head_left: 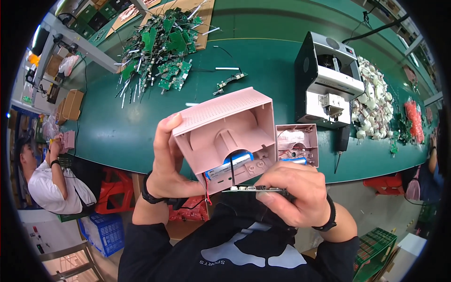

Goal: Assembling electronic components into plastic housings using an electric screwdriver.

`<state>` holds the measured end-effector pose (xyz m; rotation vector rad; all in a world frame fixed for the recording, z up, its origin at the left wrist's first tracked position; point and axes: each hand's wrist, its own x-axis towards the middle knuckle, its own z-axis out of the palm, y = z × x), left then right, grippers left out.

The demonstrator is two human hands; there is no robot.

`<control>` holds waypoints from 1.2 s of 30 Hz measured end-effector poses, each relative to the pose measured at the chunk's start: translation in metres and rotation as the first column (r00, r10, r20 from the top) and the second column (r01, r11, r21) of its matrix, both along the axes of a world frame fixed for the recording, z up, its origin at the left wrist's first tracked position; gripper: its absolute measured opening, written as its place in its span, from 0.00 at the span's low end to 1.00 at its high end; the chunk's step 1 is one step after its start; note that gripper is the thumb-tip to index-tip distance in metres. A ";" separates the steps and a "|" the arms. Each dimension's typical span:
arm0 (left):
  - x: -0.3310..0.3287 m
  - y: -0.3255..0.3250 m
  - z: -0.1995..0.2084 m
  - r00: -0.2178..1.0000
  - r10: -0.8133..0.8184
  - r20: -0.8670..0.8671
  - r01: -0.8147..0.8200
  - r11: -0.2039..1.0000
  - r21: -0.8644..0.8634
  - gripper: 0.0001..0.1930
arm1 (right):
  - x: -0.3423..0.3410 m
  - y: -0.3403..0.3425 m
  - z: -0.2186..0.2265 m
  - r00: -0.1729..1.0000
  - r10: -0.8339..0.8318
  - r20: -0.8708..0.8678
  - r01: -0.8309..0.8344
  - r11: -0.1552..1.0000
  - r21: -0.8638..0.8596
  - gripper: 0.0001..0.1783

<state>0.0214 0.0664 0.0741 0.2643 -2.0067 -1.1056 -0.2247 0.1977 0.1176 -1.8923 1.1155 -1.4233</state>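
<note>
My left hand [165, 157] is wrapped round the left side of a pink plastic housing [199, 141] with a perforated top, its open side tilted toward me. Inside lies a blue cylindrical battery [230, 165], and a black wire runs out from it. Between thumb and fingers my right hand [298, 192] pinches a thin circuit board [246, 189], seen edge-on just below the housing's lower edge. A red wire [207, 190] hangs at the housing's lower left corner. Just beyond my right hand, a second pink housing [312, 145] with another blue battery lies on the green table [127, 141].
A heap of green circuit boards [164, 42] lies at the back left, and a single board [230, 83] lies nearer. At right stand a black-and-white machine [329, 84], a black-handled screwdriver [341, 141] and piled white parts [373, 103]. Another person [56, 178] sits at left.
</note>
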 end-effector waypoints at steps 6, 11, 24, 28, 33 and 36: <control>-0.004 0.002 0.018 0.999 -0.027 -0.036 0.027 1.000 0.008 0.73 | 0.006 0.013 0.000 0.992 -0.008 -0.126 -0.008 0.992 -0.126 0.16; -0.009 0.005 0.037 0.990 -0.054 -0.133 0.065 0.995 0.074 0.73 | 0.017 0.021 -0.006 0.856 -0.316 -0.409 0.104 0.880 -0.464 0.20; 0.008 0.037 0.020 0.979 -0.048 -0.200 0.142 0.862 0.487 0.70 | 0.050 0.021 -0.059 0.935 -0.107 0.339 0.009 0.960 0.279 0.19; 0.006 0.023 -0.017 0.998 -0.037 -0.050 0.057 0.868 0.493 0.67 | 0.053 0.024 -0.090 0.756 -0.126 0.643 -0.334 0.770 0.544 0.14; -0.001 0.014 -0.045 0.994 -0.080 0.079 0.003 0.723 0.691 0.67 | 0.059 0.036 -0.114 0.694 -0.309 0.650 -0.418 0.562 0.713 0.11; 0.003 0.015 -0.057 0.966 -0.111 0.234 -0.085 0.718 0.690 0.64 | 0.063 0.036 -0.116 0.695 -0.369 0.618 -0.416 0.494 0.763 0.10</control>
